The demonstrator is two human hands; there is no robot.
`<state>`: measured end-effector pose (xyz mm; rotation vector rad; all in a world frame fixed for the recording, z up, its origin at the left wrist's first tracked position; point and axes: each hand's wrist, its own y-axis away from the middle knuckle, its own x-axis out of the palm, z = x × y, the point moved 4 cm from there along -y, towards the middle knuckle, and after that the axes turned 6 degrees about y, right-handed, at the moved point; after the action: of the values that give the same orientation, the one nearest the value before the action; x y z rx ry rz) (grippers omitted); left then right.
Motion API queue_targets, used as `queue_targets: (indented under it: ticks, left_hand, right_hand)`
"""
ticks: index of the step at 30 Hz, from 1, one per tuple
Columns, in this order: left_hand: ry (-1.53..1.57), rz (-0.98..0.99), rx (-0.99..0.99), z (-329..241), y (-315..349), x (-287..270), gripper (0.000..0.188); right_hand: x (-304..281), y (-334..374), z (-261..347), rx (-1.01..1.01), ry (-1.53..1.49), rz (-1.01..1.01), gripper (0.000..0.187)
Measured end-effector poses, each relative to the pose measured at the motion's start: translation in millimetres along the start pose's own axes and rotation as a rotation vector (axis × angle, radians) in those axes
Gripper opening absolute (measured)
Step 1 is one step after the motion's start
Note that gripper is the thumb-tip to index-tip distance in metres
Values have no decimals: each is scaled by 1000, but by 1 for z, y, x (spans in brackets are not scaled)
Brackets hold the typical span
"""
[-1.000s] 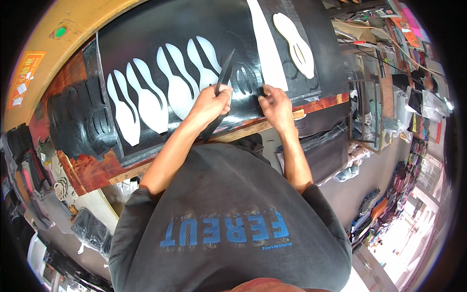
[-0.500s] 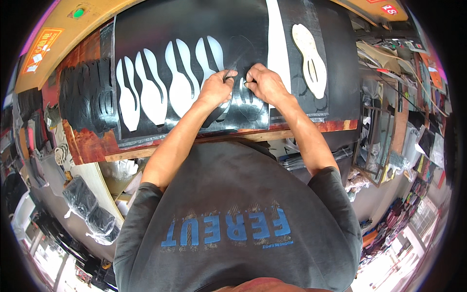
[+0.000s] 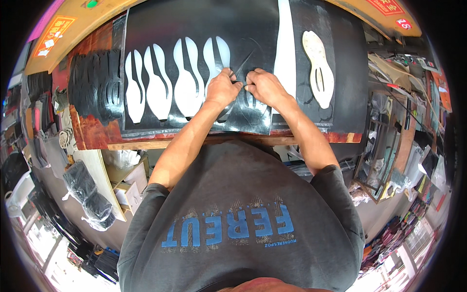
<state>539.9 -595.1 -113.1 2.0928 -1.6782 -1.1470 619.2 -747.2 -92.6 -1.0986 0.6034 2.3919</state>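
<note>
My left hand (image 3: 224, 89) and my right hand (image 3: 265, 86) are close together over a glossy black sheet (image 3: 194, 19). Both are closed, with fingertips pinching a thin, dark piece of sheet material between them; its full shape is hidden by the fingers. Below the right hand, a faint forked outline (image 3: 252, 112) shows in the sheet. To the left of my hands runs a row of several white forked shapes (image 3: 156, 95), which look like cut-out openings showing a white surface underneath. My left hand covers part of the rightmost one.
Black cut pieces (image 3: 95, 85) lie at the table's left. Right of my hands are a white strip (image 3: 286, 53) and a cream, slotted sole-shaped form (image 3: 318, 70) on another black sheet. A yellow machine beam (image 3: 53, 44) arches over the far side. The wooden table edge (image 3: 194, 142) is nearest me.
My hands have drawn closer together, the left shifting right. The white slit beside my right fingers now looks dark. The whole view has shifted slightly.
</note>
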Motion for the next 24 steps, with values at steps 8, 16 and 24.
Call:
queue_targets:
  ticks: [8,16,24]
  left_hand:
    - [2,-54,96,1,-4,0,31]
    - [30,-14,23,-9,3,1,30]
    - [198,65,21,-8,6,-3,20]
  right_hand:
    - [-12,154,32,-54,-309,256,18]
    - [77,386,-104,1074,-1223,-328,8]
    - [126,413,-226,1427,-576,-432,33]
